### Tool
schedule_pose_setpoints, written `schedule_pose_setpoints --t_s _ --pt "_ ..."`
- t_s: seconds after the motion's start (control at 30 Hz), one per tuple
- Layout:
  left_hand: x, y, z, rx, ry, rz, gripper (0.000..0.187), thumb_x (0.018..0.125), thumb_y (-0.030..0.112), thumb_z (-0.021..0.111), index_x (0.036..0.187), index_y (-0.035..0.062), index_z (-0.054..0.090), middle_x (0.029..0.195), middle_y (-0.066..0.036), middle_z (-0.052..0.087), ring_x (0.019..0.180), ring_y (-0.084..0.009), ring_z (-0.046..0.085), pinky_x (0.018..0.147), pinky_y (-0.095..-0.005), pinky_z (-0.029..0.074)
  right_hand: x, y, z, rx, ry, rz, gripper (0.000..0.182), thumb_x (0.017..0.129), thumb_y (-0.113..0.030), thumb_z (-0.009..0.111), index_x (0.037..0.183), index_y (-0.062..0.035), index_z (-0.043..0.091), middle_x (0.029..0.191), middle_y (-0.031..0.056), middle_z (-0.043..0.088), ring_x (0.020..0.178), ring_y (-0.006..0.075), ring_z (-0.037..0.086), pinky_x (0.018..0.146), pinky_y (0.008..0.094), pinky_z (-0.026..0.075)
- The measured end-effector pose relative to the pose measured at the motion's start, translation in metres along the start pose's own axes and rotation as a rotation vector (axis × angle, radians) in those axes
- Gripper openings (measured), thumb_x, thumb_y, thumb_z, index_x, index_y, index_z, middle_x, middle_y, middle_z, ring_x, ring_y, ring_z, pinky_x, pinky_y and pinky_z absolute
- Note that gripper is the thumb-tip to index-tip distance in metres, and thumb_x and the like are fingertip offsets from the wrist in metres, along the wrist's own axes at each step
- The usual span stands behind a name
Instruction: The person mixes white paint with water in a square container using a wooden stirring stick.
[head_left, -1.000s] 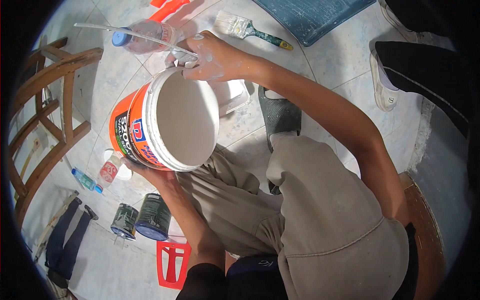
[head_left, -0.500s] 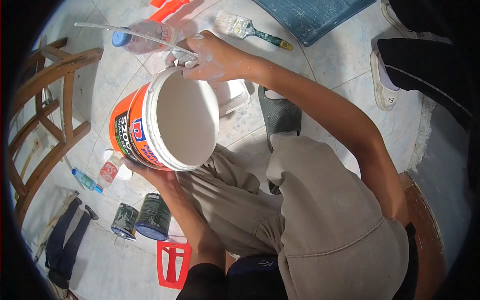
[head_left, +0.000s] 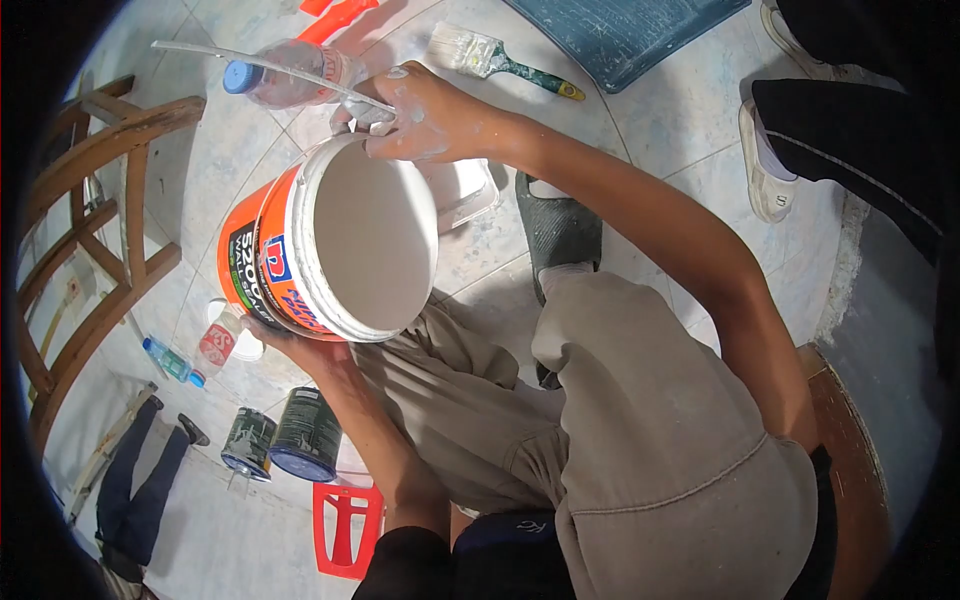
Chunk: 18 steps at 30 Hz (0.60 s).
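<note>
A white-rimmed paint bucket [head_left: 375, 240] with an orange label is tilted, its mouth facing me and its inside pale. My left hand [head_left: 290, 342] supports it from below at the lower side, fingers partly hidden behind it. At the upper rim is my right hand [head_left: 415, 115], smeared with whitish paint. Its closed fingers pinch a thin whitish stick [head_left: 245, 62], which points out to the left over a clear plastic bottle [head_left: 300, 74] with a blue cap.
A paintbrush [head_left: 490, 58] and a dark blue tray [head_left: 625, 35] lie on the tiled floor. Wooden chair parts [head_left: 130, 205] stand left. Two dark cans [head_left: 305, 430] and a red plastic piece [head_left: 347, 530] sit below. Other people's legs [head_left: 850, 140] show right and lower left.
Both hands and the bucket stay almost where they were. The stick's far tip has shifted very slightly. At lower left, another person's leg has moved a little to the right.
</note>
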<state>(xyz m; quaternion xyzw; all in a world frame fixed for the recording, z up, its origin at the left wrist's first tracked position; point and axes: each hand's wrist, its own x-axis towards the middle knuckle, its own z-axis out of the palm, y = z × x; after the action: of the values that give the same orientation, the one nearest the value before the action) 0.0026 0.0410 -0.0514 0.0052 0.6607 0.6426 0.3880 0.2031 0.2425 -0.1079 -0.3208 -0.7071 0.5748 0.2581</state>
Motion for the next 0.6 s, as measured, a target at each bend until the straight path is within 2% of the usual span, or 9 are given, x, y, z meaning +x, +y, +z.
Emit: schedule_pose_setpoints --t_s 0.3,0.53,0.6 --pt "0.0004 -0.0005 -0.0007 0.008 0.016 0.004 0.067 0.102 0.062 0.030 0.146 0.0121 0.043 0.142 -0.010 0.055 0.126 -0.0263 0.057 0.108 -0.0444 0.049 -0.0008 -0.0038 -0.0014 0.056 -0.002 -0.002 0.039 0.072 -0.016 0.071 0.105 0.0036 0.067 0.096 0.0213 0.069 0.089 0.0306 0.067 0.086 0.0380 0.052" --pt "0.0021 -0.0007 -0.0023 0.011 -0.011 0.019 0.067 0.102 0.061 0.031 0.145 0.0114 0.044 0.141 -0.010 0.055 0.124 -0.0261 0.059 0.106 -0.0442 0.051 -0.0014 -0.0011 -0.0007 0.027 0.004 -0.012 0.039 0.072 -0.016 0.072 0.106 0.0023 0.067 0.095 0.0212 0.069 0.090 0.0326 0.066 0.088 0.0405 0.051" --pt "0.0018 -0.0005 -0.0018 0.025 -0.012 0.008 0.072 0.099 0.065 0.035 0.148 0.0121 0.041 0.146 -0.010 0.051 0.130 -0.0276 0.054 0.110 -0.0452 0.047 -0.0014 -0.0012 -0.0007 -0.002 0.005 -0.005 0.039 0.072 -0.017 0.072 0.106 0.0021 0.068 0.096 0.0215 0.068 0.092 0.0337 0.066 0.089 0.0415 0.050"
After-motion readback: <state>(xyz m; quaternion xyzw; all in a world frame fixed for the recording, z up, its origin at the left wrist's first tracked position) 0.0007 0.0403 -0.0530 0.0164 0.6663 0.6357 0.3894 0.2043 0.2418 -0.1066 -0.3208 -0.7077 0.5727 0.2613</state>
